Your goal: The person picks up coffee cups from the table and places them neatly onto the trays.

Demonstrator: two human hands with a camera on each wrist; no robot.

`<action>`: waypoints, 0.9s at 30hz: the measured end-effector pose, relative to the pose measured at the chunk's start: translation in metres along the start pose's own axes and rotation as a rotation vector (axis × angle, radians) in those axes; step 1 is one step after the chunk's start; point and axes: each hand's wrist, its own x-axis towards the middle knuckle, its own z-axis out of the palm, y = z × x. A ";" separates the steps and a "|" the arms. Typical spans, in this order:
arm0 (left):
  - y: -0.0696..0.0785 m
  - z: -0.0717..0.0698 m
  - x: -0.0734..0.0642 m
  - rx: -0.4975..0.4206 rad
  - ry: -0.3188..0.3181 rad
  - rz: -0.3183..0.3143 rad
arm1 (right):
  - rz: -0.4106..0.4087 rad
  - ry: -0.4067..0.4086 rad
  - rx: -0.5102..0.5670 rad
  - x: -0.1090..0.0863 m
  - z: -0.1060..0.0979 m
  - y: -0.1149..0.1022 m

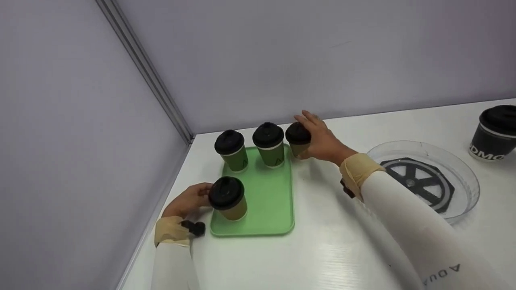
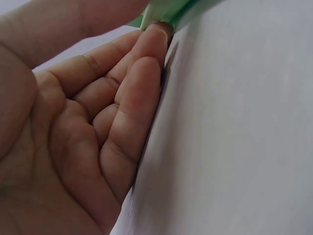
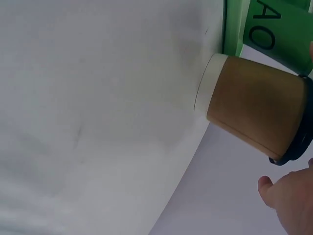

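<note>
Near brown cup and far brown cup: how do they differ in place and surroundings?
The near brown cup stands on the tray, while the far brown cup is off it, beside its edge.
The left hand is beside the near brown cup; the right hand reaches around the far brown cup, partly hiding it in the head view.
Both have brown sides and black lids.

The right hand (image 1: pixel 320 141) partly hides a brown cup (image 1: pixel 297 139); the edge crops a black cup (image 1: pixel 495 135)
</note>
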 end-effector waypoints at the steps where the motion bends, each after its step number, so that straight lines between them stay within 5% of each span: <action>1: -0.001 0.000 0.000 0.000 -0.006 0.005 | -0.008 -0.015 -0.011 0.001 0.000 0.002; 9: -0.003 -0.003 -0.002 0.008 -0.017 0.016 | 0.000 -0.082 -0.016 0.008 0.005 0.007; 27: 0.002 -0.009 0.001 0.012 -0.011 0.019 | -0.004 0.014 -0.265 0.004 0.002 0.009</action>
